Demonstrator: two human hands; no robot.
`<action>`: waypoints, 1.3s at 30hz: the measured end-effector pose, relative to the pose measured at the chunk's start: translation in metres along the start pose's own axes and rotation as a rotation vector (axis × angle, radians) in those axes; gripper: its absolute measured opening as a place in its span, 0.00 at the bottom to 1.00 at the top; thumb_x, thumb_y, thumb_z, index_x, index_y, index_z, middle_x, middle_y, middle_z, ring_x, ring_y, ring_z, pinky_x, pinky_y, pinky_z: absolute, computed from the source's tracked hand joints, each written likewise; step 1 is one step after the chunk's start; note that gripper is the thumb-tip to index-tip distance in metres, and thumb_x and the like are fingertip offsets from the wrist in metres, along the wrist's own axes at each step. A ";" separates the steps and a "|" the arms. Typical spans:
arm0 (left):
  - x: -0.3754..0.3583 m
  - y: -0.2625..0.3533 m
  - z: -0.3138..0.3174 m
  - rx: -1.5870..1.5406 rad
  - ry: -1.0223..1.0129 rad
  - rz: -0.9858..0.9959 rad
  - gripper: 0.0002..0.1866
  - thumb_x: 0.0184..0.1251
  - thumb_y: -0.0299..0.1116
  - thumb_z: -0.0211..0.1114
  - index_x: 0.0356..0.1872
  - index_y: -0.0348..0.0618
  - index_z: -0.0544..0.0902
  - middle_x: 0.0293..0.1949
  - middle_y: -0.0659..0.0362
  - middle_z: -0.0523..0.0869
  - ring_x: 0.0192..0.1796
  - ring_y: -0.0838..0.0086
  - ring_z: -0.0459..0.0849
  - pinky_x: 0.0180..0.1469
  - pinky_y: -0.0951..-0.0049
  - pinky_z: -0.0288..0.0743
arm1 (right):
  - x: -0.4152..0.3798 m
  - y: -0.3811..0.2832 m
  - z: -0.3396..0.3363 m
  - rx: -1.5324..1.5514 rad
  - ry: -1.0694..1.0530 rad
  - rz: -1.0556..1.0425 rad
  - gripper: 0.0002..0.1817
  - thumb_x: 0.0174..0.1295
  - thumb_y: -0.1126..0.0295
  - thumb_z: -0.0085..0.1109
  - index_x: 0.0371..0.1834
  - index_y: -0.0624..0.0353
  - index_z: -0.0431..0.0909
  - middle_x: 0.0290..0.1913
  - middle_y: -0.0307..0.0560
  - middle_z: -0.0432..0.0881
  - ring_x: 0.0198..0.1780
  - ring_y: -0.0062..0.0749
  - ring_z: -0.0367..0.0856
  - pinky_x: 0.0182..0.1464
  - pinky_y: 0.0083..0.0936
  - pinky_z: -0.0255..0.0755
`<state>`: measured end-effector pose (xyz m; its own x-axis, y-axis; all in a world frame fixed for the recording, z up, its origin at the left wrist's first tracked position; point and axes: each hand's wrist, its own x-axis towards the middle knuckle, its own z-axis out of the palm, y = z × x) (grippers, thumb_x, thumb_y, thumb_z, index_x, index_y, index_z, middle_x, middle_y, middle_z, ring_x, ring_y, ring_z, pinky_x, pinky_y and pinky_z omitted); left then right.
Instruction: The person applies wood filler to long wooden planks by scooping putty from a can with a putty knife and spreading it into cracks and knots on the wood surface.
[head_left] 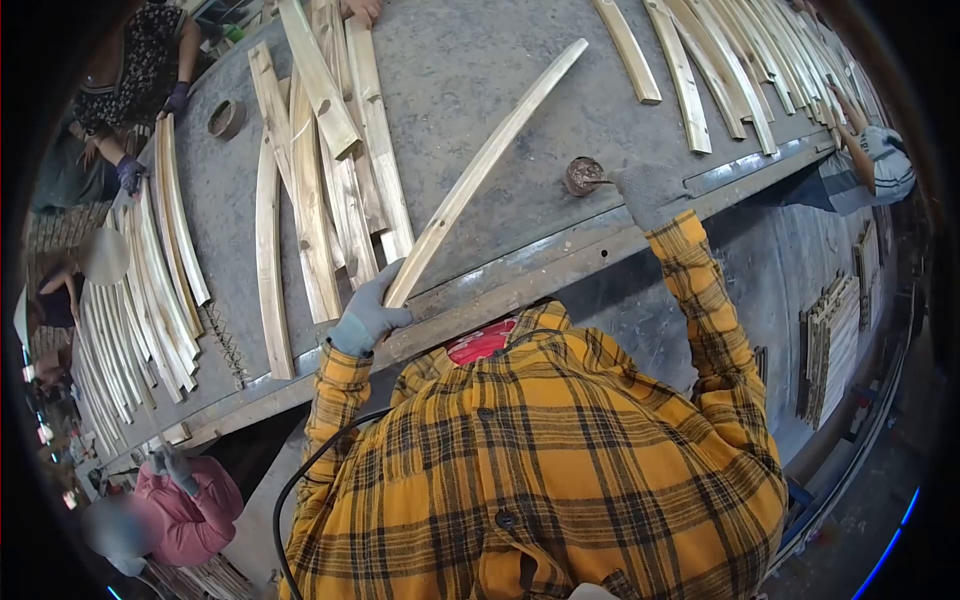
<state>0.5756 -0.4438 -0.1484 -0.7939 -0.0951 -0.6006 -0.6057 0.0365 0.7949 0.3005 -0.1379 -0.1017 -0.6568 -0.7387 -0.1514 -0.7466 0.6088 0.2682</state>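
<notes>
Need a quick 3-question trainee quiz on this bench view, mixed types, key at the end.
1. Multiple choice: what does the left hand hold?
A) a hammer
B) a curved wooden slat
C) a metal pipe

2. True or false: the right hand also grips that slat.

3. Fill in the blank: the thin tool at the right hand reaches into a small round ____ on the table.

Key: 1 B; 2 false; 3 pot.

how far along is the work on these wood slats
Nothing can be confirmed finished; the spaced slats at right may be. In hand: the left hand holds one curved slat, the right hand is at the cup of brown paste. The crossed pile is probably left.
</notes>
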 end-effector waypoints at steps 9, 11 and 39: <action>0.001 -0.008 -0.005 0.003 -0.012 0.040 0.43 0.41 0.25 0.68 0.67 0.41 0.65 0.32 0.60 0.78 0.25 0.80 0.74 0.25 0.79 0.69 | 0.006 0.010 -0.008 -0.060 -0.200 0.028 0.11 0.59 0.70 0.53 0.42 0.48 0.83 0.27 0.45 0.82 0.30 0.36 0.83 0.31 0.32 0.75; -0.007 0.004 -0.004 -0.097 -0.041 -0.030 0.42 0.43 0.25 0.69 0.67 0.41 0.65 0.32 0.59 0.78 0.22 0.80 0.74 0.22 0.78 0.68 | -0.012 -0.011 -0.055 0.312 -0.155 0.122 0.08 0.57 0.69 0.56 0.38 0.53 0.84 0.27 0.47 0.82 0.30 0.35 0.82 0.33 0.30 0.74; -0.016 0.036 0.014 -0.037 0.004 -0.033 0.41 0.47 0.27 0.71 0.67 0.38 0.63 0.23 0.59 0.78 0.15 0.80 0.72 0.15 0.79 0.65 | -0.028 -0.164 -0.030 0.634 0.583 0.081 0.20 0.52 0.75 0.57 0.50 0.44 0.79 0.38 0.38 0.78 0.36 0.35 0.79 0.36 0.28 0.76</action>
<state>0.5658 -0.4271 -0.1111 -0.7735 -0.0994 -0.6259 -0.6287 -0.0036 0.7776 0.4449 -0.2259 -0.1129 -0.6808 -0.6108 0.4043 -0.7322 0.5842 -0.3502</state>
